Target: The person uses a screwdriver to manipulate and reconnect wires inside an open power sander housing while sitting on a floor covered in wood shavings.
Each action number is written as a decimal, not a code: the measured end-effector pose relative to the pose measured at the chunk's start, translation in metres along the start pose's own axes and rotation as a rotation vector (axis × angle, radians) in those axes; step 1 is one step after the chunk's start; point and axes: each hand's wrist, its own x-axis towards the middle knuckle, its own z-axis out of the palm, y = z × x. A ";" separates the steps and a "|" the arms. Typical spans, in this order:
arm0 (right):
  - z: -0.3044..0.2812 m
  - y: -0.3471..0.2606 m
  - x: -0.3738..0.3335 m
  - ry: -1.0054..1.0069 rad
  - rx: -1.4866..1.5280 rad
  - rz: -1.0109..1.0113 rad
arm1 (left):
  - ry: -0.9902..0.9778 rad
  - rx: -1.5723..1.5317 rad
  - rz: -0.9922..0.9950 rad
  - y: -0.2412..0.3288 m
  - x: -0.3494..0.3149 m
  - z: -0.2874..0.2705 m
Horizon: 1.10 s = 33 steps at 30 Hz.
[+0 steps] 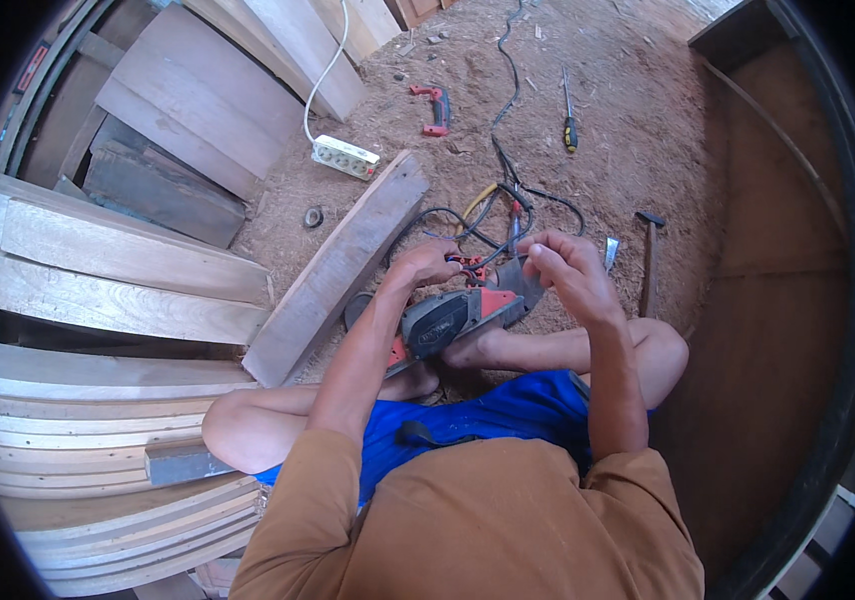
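Planer: the red-and-black planer [438,322] sits at the centre of the frame, over the crossed legs [558,352], below and between the two hands.
Long axis: slanting, from lower left to upper right; the grey end is the upper right one.
Red part: a small red part [473,268] shows just above the planer's body, near the middle of the frame; whether it is joined to the planer cannot be told.
Left hand: the left hand [426,265] comes in from the left of the red part, its fingers curled at that part's edge; their tips are partly hidden, so how firm a hold they have, if any, is unclear.
Right hand: the right hand [573,275] is right of the planer's grey end, thumb and forefinger drawn close together; whether they meet, or pinch something thin, cannot be told.
Nearer hand: the left to the red part, the right to the grey end.
Key relation: the red part lies between the two sets of fingertips, so the gap between them seems to matter most.
Cords: looped cords [498,130] run from the top of the frame down to just above the fingers.
Plank: the plank [338,270] slants left of the left hand, roughly along the planer's own direction.
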 end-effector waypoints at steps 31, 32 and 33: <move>-0.022 0.093 -0.043 0.179 -0.633 0.145 | -0.023 -0.189 0.001 -0.012 0.005 -0.006; -0.009 0.078 -0.027 0.163 -0.629 0.144 | -0.047 -0.324 -0.026 -0.018 0.004 -0.009; -0.001 0.075 -0.012 0.162 -0.654 0.035 | -0.047 -0.324 -0.027 -0.020 0.004 -0.012</move>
